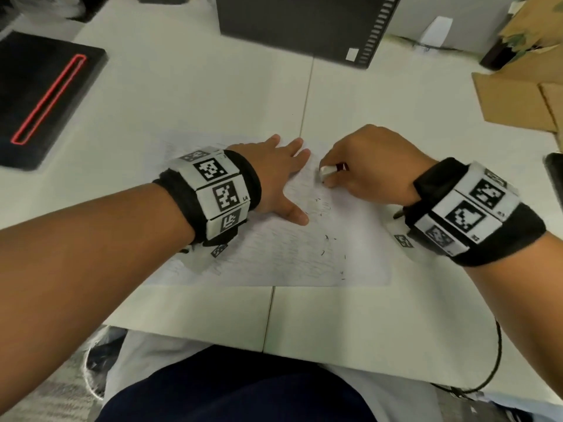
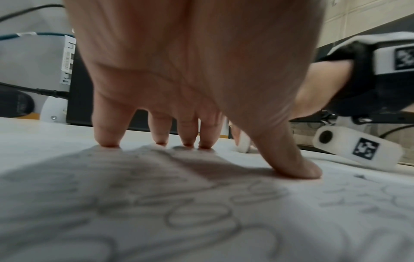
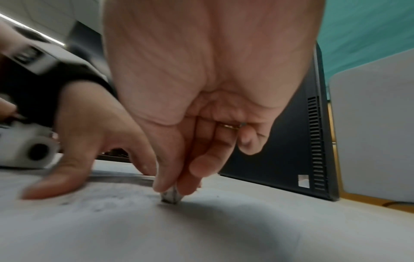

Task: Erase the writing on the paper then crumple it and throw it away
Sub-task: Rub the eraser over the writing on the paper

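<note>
A white sheet of paper (image 1: pixel 292 257) with faint pencil writing lies flat on the white table (image 1: pixel 189 99). My left hand (image 1: pixel 283 178) presses on the sheet with straight, spread fingers; the left wrist view shows the fingertips (image 2: pixel 107 141) and thumb down on the paper (image 2: pixel 201 221). To its right, my right hand (image 1: pixel 365 169) pinches a small white eraser (image 1: pixel 326 172) whose tip touches the sheet near its upper right part. In the right wrist view the eraser (image 3: pixel 170 195) sits between thumb and fingers, against the paper (image 3: pixel 201 230). Dark eraser crumbs (image 1: pixel 326 237) are scattered on the sheet.
A black computer case (image 1: pixel 304 22) stands at the far edge of the table. A black device with a red outline (image 1: pixel 45 99) lies at the far left. Cardboard pieces (image 1: pixel 518 99) lie at the right. A black cable (image 1: pixel 496 354) hangs off the near right edge.
</note>
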`<control>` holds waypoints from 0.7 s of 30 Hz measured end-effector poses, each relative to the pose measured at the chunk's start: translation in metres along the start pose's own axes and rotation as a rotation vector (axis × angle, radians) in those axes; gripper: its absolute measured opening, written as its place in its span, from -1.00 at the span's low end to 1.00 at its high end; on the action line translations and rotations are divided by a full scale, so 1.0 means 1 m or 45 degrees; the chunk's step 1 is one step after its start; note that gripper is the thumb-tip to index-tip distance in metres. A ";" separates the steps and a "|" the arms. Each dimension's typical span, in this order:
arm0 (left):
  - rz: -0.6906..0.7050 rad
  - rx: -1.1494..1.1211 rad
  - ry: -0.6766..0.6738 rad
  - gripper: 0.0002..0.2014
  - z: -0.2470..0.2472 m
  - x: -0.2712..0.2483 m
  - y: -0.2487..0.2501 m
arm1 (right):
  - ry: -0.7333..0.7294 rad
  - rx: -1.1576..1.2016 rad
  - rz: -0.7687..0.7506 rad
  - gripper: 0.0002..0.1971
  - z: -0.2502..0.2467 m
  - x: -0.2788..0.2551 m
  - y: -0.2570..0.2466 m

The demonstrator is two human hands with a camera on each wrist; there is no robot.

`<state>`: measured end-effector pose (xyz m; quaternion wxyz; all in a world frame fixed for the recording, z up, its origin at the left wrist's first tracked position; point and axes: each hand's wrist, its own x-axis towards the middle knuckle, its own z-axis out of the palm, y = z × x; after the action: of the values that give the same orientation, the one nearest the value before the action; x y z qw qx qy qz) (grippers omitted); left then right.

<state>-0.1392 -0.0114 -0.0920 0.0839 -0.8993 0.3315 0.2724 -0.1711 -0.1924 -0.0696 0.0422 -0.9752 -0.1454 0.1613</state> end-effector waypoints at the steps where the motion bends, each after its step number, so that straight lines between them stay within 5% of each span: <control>1: 0.002 -0.002 -0.001 0.17 0.000 0.001 0.000 | -0.026 -0.008 -0.025 -0.79 0.002 -0.007 -0.001; 10: 0.017 -0.001 -0.008 0.17 0.000 0.000 -0.001 | 0.144 0.076 0.128 -0.80 -0.019 0.034 0.008; 21: 0.012 -0.020 -0.012 0.18 0.001 0.004 -0.002 | -0.057 0.075 0.025 -0.77 -0.004 -0.010 -0.003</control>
<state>-0.1357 -0.0119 -0.0947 0.0772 -0.8971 0.3332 0.2796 -0.1798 -0.1927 -0.0620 0.0658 -0.9711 -0.1319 0.1878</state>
